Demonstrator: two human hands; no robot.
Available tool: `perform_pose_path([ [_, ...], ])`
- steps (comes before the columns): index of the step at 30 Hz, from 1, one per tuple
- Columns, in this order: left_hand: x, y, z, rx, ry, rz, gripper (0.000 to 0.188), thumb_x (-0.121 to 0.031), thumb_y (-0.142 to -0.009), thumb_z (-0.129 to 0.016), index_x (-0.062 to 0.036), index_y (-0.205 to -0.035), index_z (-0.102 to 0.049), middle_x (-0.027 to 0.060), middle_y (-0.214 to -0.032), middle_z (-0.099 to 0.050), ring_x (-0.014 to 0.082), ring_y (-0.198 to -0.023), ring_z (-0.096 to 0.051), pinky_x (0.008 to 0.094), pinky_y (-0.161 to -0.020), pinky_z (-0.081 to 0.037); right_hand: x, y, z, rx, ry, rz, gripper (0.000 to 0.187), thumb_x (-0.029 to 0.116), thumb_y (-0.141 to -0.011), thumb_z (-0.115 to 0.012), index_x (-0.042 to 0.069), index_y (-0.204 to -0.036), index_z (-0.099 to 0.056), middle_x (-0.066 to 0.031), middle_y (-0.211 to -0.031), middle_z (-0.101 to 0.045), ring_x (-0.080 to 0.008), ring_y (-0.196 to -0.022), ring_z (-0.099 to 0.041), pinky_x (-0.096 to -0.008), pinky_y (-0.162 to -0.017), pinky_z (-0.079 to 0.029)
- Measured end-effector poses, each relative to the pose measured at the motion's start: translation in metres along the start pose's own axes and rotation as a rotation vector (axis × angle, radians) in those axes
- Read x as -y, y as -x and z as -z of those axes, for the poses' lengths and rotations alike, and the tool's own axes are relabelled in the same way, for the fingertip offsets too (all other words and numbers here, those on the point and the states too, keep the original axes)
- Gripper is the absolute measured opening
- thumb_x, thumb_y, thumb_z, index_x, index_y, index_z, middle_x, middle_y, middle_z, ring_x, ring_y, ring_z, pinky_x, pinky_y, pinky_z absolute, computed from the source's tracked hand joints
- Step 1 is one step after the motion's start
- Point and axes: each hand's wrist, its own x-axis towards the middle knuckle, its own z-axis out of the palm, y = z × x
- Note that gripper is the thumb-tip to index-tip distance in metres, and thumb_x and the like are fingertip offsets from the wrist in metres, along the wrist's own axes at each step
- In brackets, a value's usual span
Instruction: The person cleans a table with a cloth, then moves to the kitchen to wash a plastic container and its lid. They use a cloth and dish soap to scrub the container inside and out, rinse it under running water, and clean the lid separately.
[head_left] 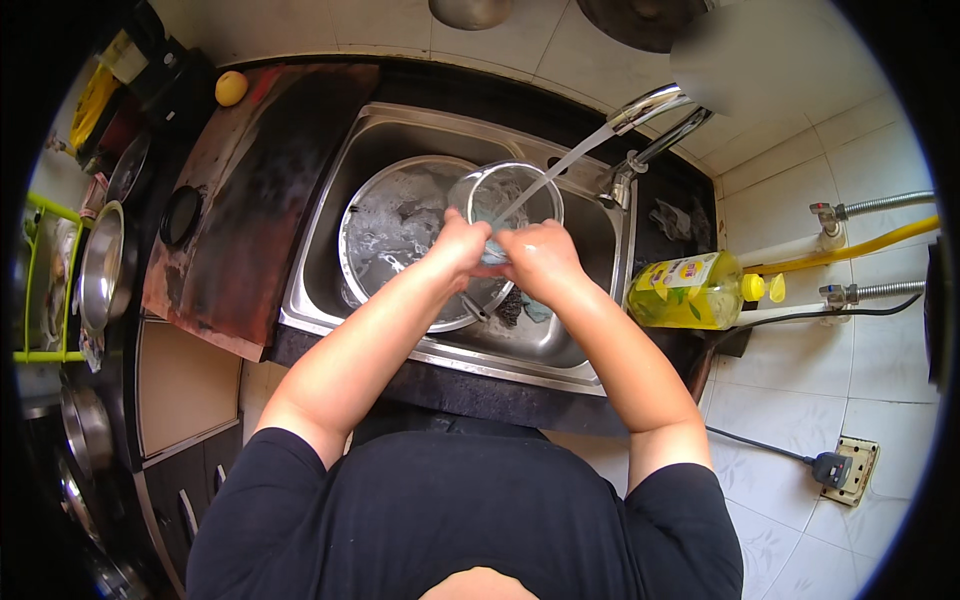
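Observation:
Over the sink my left hand [463, 245] and my right hand [540, 250] meet, fingers bent and closed together. Between them shows part of a wet, pale blue-grey cloth [495, 252], mostly covered by the fingers. Running water [550, 178] from the faucet [650, 108] falls onto this spot. Just beyond the hands is a round, clear vessel with a pale rim [562, 195]; whether the fingers touch it I cannot tell. It overlaps a wide metal basin [346, 245] with sudsy water, partly hidden by my left forearm.
In the steel sink [590, 352] a dark scrubber [511, 309] and a bluish rag [537, 310] lie near my right wrist. A yellow-green soap bottle [690, 290] stands at the right. Left of the sink is a dark, stained board [270, 160] with a round yellowish fruit [231, 88].

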Motion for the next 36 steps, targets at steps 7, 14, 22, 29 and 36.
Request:
perform_pose_path([
  [7,0.036,-0.020,0.028,-0.039,0.087,-0.313,0.083,-0.054,-0.082,-0.056,-0.0045,-0.139,-0.023,0.0202,-0.139,-0.031,0.0281,-0.126,-0.033,0.0360,-0.104,-0.024,-0.032,-0.002,-0.001,0.028,-0.962,-0.365,0.025,0.020,-0.076,-0.070,0.002,-0.092,-0.063,-0.0071,-0.083,-0.065,-0.0128,-0.076,-0.061,-0.0268,-0.070,-0.048],
  [14,0.068,-0.033,0.067,0.449,0.734,0.101,0.088,-0.074,-0.076,-0.037,-0.0133,-0.139,-0.026,0.0151,-0.140,-0.031,0.0388,-0.128,-0.028,0.0653,-0.097,-0.022,-0.022,-0.009,0.028,0.097,-1.107,-0.243,0.019,0.015,-0.075,-0.070,0.002,-0.088,-0.064,-0.0034,-0.078,-0.064,-0.0088,-0.072,-0.057,-0.0236,-0.068,-0.047],
  [22,0.070,-0.022,0.071,0.611,0.752,0.068,0.124,-0.089,-0.036,-0.052,-0.0187,-0.137,-0.032,0.0145,-0.139,-0.034,0.0405,-0.125,-0.031,0.0700,-0.094,-0.022,-0.032,0.006,0.030,0.068,-1.418,-0.269,0.017,0.010,-0.075,-0.070,0.002,-0.088,-0.063,-0.0023,-0.080,-0.063,-0.0072,-0.074,-0.057,-0.0208,-0.069,-0.046],
  [29,0.060,-0.020,0.071,0.638,0.669,0.006,0.122,-0.087,-0.037,-0.056,-0.0191,-0.136,-0.035,0.0133,-0.137,-0.037,0.0391,-0.124,-0.033,0.0696,-0.092,-0.023,-0.037,0.008,0.028,0.077,-1.369,-0.251,0.020,0.008,-0.076,-0.069,0.002,-0.093,-0.060,-0.0051,-0.086,-0.064,-0.0099,-0.079,-0.060,-0.0223,-0.073,-0.047],
  [36,0.065,-0.022,0.069,0.622,0.695,-0.011,0.106,-0.079,-0.048,-0.059,-0.0218,-0.134,-0.037,0.0106,-0.135,-0.041,0.0378,-0.121,-0.038,0.0667,-0.090,-0.026,-0.036,0.006,0.039,0.165,-1.413,-0.145,0.028,0.022,-0.085,-0.054,0.001,-0.103,-0.060,-0.0091,-0.091,-0.064,-0.0120,-0.083,-0.058,-0.0258,-0.081,-0.044],
])
